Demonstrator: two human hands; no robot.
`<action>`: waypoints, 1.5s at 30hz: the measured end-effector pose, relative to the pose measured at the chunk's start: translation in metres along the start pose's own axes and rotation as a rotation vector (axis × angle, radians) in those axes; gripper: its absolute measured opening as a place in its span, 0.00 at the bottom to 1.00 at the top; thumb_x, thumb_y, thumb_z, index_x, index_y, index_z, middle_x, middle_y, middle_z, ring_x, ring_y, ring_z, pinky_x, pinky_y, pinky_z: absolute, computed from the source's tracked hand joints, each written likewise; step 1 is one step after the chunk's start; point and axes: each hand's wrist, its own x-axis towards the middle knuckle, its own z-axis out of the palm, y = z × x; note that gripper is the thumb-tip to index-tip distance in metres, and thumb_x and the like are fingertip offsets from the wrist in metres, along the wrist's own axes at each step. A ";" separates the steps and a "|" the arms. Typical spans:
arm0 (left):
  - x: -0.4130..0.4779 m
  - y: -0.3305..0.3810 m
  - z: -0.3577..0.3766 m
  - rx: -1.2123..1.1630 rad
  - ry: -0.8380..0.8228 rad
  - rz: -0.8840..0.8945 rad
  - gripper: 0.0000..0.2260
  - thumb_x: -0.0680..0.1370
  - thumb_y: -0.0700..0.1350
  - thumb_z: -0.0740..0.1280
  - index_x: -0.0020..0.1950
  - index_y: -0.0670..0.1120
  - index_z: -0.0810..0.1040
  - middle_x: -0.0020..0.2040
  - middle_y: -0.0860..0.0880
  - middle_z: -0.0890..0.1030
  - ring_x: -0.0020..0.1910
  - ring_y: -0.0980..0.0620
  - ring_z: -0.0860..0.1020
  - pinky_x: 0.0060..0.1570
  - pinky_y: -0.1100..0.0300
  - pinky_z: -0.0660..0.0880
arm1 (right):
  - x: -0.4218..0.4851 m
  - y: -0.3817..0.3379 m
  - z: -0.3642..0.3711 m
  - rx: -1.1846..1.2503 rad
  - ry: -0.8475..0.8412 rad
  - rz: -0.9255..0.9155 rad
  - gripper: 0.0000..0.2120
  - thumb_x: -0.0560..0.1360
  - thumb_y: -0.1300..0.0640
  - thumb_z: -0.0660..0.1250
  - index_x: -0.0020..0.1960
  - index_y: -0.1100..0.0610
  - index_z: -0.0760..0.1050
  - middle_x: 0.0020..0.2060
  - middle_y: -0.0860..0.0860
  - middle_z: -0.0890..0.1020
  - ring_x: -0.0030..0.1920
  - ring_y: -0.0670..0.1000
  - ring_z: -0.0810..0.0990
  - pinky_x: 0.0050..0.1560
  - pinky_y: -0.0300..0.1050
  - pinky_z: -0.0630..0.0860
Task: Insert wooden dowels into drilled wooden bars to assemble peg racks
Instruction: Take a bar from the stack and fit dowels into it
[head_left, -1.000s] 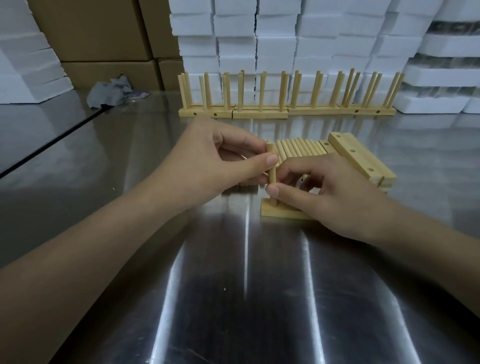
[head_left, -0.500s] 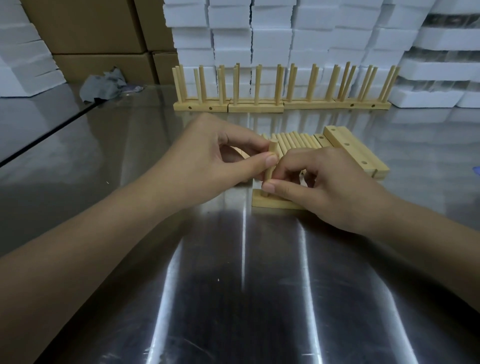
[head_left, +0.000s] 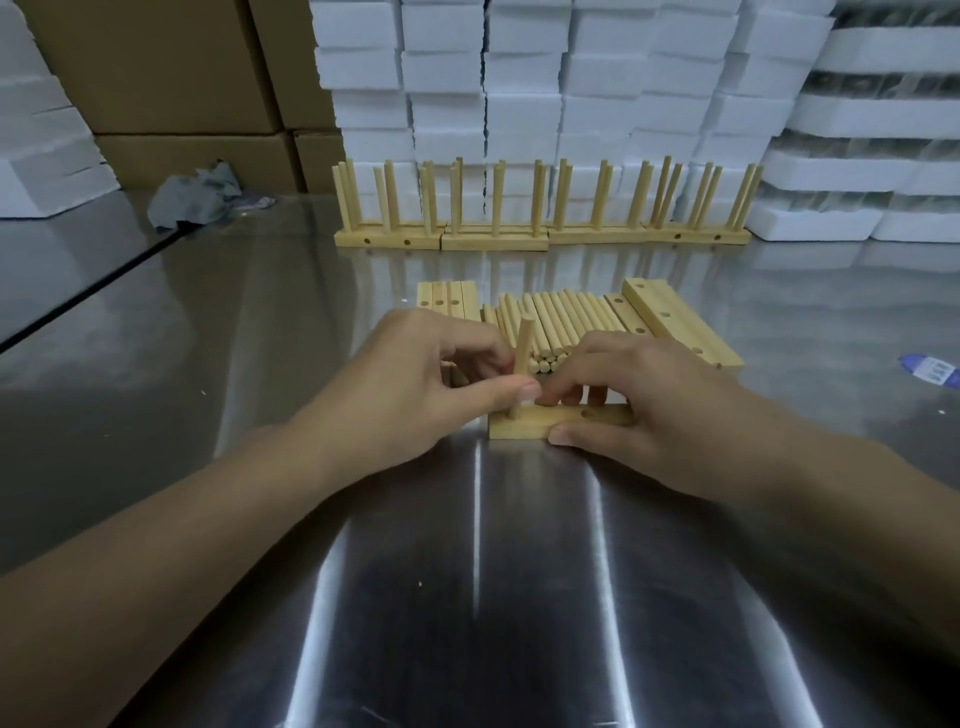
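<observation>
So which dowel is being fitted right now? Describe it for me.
On the steel table, find the short bar the right hand holds. The dowel stands upright at its left end, pinched by the left hand; the loose dowels behind it lie flat.

one upright dowel (head_left: 524, 338) stands in one bar (head_left: 519, 430) at centre, four finished racks (head_left: 493, 243) line the upper middle, one grey rag (head_left: 192, 200) lies upper left, and the loose dowels (head_left: 561, 322) behind are too many to count.
</observation>
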 end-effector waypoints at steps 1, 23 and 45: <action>0.000 0.002 -0.001 0.005 -0.002 -0.001 0.04 0.78 0.51 0.77 0.44 0.54 0.85 0.37 0.60 0.84 0.38 0.61 0.81 0.38 0.73 0.71 | 0.000 0.000 -0.001 0.005 -0.006 0.000 0.19 0.75 0.34 0.65 0.61 0.40 0.81 0.51 0.36 0.78 0.51 0.39 0.76 0.51 0.40 0.76; 0.001 -0.004 -0.025 -0.012 -0.115 -0.079 0.03 0.77 0.54 0.77 0.43 0.58 0.87 0.40 0.56 0.85 0.38 0.55 0.81 0.36 0.67 0.75 | 0.016 0.008 0.008 -0.344 0.279 0.152 0.14 0.78 0.46 0.72 0.63 0.44 0.84 0.60 0.46 0.81 0.64 0.53 0.76 0.61 0.54 0.74; 0.007 0.007 -0.012 -0.397 0.254 -0.194 0.05 0.76 0.50 0.79 0.50 0.54 0.90 0.40 0.54 0.88 0.31 0.50 0.75 0.34 0.66 0.75 | 0.001 -0.010 -0.008 1.162 0.623 0.362 0.12 0.82 0.64 0.68 0.51 0.50 0.87 0.48 0.56 0.89 0.54 0.52 0.88 0.42 0.37 0.82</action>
